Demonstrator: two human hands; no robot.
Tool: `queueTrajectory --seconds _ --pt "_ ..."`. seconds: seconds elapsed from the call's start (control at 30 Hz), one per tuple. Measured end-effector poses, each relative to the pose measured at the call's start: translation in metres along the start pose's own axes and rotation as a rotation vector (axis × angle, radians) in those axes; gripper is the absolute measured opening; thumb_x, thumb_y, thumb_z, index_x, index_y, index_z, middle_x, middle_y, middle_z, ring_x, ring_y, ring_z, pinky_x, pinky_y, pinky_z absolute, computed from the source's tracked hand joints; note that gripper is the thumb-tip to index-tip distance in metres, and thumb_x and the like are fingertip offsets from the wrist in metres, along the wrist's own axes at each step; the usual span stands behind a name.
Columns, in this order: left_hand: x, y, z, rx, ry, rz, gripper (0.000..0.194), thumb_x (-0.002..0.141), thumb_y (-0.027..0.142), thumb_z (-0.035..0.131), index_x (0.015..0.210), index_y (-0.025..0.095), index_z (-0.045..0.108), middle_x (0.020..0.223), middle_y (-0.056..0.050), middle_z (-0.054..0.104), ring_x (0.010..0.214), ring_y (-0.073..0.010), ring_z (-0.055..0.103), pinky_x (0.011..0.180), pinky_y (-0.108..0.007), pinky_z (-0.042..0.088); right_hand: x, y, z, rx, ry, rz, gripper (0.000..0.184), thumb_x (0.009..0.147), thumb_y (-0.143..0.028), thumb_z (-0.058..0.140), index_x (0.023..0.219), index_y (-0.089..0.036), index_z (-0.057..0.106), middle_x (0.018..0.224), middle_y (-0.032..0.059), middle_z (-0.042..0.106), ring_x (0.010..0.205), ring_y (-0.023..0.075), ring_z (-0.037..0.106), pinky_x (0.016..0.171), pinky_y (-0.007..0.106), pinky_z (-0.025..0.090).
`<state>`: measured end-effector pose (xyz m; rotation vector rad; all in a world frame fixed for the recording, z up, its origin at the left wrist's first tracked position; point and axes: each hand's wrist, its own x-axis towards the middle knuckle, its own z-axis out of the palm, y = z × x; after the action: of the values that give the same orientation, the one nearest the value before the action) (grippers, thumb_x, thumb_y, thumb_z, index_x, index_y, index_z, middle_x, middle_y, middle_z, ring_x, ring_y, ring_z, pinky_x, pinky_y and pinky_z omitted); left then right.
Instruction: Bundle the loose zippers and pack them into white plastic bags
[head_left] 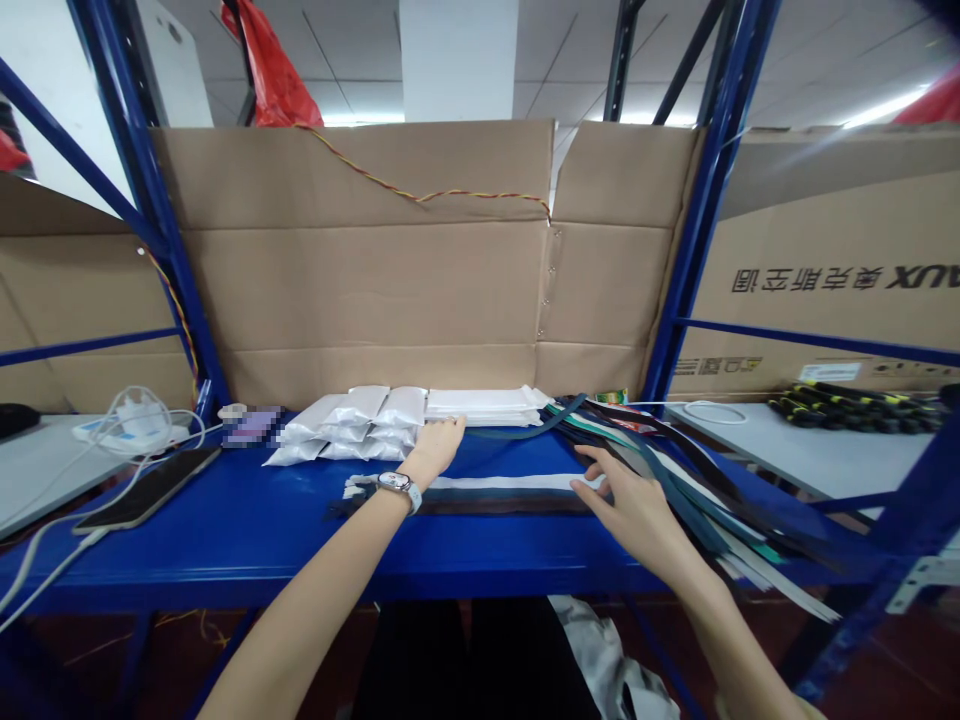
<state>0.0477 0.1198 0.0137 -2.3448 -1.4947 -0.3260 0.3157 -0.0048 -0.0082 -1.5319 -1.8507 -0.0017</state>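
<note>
My left hand (439,446), with a watch (399,487) on its wrist, reaches to the front edge of a stack of flat white packets (484,402). Its fingers are curled and their tips are hidden, so what they hold cannot be made out. Plump white packets (349,425) are piled just left of it. Under my left forearm run long flat strips (502,492) in white, blue-grey and dark brown, side by side. My right hand (630,503) is open at their right end, thumb and fingers apart. Beside it lies a loose bundle of similar long strips (694,490).
A blue shelf (247,530) is backed by cardboard (375,290) and framed by blue posts (686,220). At left are a phone (146,490), white cables and a power strip (139,425). Black-and-yellow items (855,408) lie at right. The strip bundle overhangs the front edge.
</note>
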Motion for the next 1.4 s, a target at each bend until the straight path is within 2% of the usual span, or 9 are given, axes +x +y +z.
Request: queueTrajectory --seconds 0.1,0.17,0.27,0.37,0.47,0.6,0.73,0.97,1.4 --pt "-0.015 0.008 -0.023 -0.071 0.058 0.021 0.026 0.089 0.007 0.039 0.113 0.013 0.046 0.095 -0.013 0.062 0.087 -0.0194 0.063 0.074 -0.03 0.046 -0.005 -0.015 0.002 0.099 -0.012 -0.03 0.037 0.087 -0.039 0.046 0.122 -0.026 0.047 0.097 0.0046 0.06 0.074 0.019 0.06 0.081 0.04 0.041" --pt "-0.032 0.014 -0.037 -0.153 0.105 0.03 0.019 0.091 0.017 0.042 0.109 0.015 0.046 0.089 -0.008 0.061 0.081 -0.0173 0.061 0.07 -0.028 0.045 -0.009 -0.03 0.004 0.263 -0.089 -0.058 0.032 0.088 -0.037 0.046 0.117 -0.024 0.05 0.098 0.0047 0.06 0.079 0.0184 0.06 0.08 0.036 0.043" --pt "-0.067 0.027 -0.052 -0.51 0.173 0.038 0.013 0.087 0.029 0.052 0.091 0.018 0.048 0.071 0.001 0.056 0.065 -0.013 0.055 0.062 -0.024 0.042 -0.017 -0.059 0.009 0.506 -0.219 -0.104 0.023 0.09 -0.034 0.046 0.108 -0.022 0.053 0.095 0.0033 0.062 0.085 0.0173 0.059 0.08 0.03 0.044" --pt "-0.106 0.044 -0.057 -0.818 0.159 -0.018 0.017 0.083 0.032 0.057 0.079 0.02 0.046 0.059 0.007 0.046 0.054 -0.0096 0.045 0.053 -0.021 0.036 -0.027 -0.086 0.018 0.601 -0.286 -0.152 0.015 0.09 -0.03 0.047 0.098 -0.02 0.056 0.091 0.002 0.063 0.085 0.0168 0.059 0.08 0.028 0.043" --pt "-0.137 0.059 -0.053 -0.922 0.159 -0.104 0.018 0.081 0.029 0.06 0.076 0.02 0.045 0.057 0.008 0.041 0.053 -0.0085 0.041 0.051 -0.02 0.034 -0.037 -0.105 0.028 0.606 -0.364 -0.19 0.011 0.09 -0.026 0.048 0.087 -0.019 0.056 0.085 0.0009 0.063 0.08 0.0169 0.058 0.074 0.026 0.042" --pt "-0.159 0.066 -0.042 -0.846 0.232 -0.12 0.011 0.084 0.026 0.057 0.079 0.02 0.049 0.063 0.006 0.048 0.059 -0.0094 0.048 0.056 -0.021 0.039 -0.047 -0.116 0.035 0.606 -0.387 -0.198 0.012 0.09 -0.021 0.047 0.08 -0.019 0.053 0.082 0.0 0.062 0.076 0.0163 0.056 0.069 0.025 0.039" --pt "-0.166 0.066 -0.034 -0.743 0.335 0.014 0.006 0.091 0.024 0.049 0.087 0.02 0.053 0.08 0.001 0.06 0.071 -0.011 0.058 0.066 -0.022 0.044 -0.05 -0.12 0.035 0.637 -0.374 -0.197 0.014 0.09 -0.019 0.045 0.077 -0.019 0.051 0.077 -0.0008 0.059 0.073 0.0155 0.055 0.067 0.025 0.036" --pt "-0.169 0.066 -0.034 -0.499 0.539 0.194 0.016 0.09 0.015 0.048 0.075 0.017 0.05 0.068 0.0 0.055 0.06 -0.0107 0.052 0.056 -0.023 0.038 -0.05 -0.121 0.041 0.496 -0.281 -0.226 0.019 0.085 -0.011 0.044 0.068 -0.019 0.039 0.069 -0.003 0.051 0.067 0.0135 0.048 0.066 0.025 0.031" --pt "-0.173 0.071 -0.045 -0.48 0.666 0.261 0.015 0.086 0.007 0.052 0.074 0.016 0.051 0.06 0.0 0.05 0.055 -0.0101 0.046 0.053 -0.023 0.035 -0.05 -0.121 0.037 0.313 -0.074 -0.389 0.02 0.079 -0.008 0.045 0.065 -0.018 0.035 0.067 -0.0028 0.045 0.065 0.0121 0.042 0.068 0.028 0.027"
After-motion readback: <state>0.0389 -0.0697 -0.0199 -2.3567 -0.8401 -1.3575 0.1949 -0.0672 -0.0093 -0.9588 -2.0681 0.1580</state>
